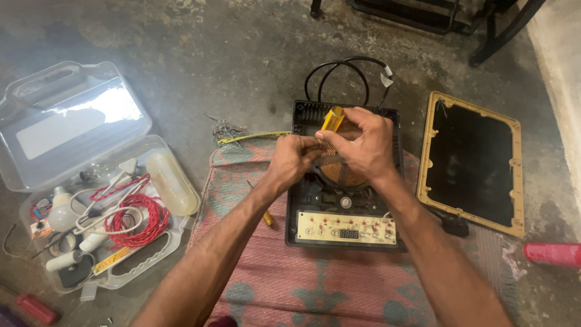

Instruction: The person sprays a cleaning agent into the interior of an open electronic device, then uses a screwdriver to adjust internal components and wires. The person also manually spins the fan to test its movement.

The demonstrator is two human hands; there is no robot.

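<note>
Hands over opened cooker (345,200) on mat (315,284): right hand (360,142) clamped on yellow screwdriver handle (332,118), left hand (293,157) fingers pinched together beside it, above copper coil (342,172). Toolbox (91,181) well left.

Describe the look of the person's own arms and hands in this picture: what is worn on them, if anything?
Both arms are bare from the lower edge of the picture to the fingertips: no sleeves show. The left hand and right hand wear no gloves. No watch, bracelet or bandage shows on either wrist, and no ring can be seen on the fingers in view. Both forearms are lean, and the knuckles stand out.
</note>
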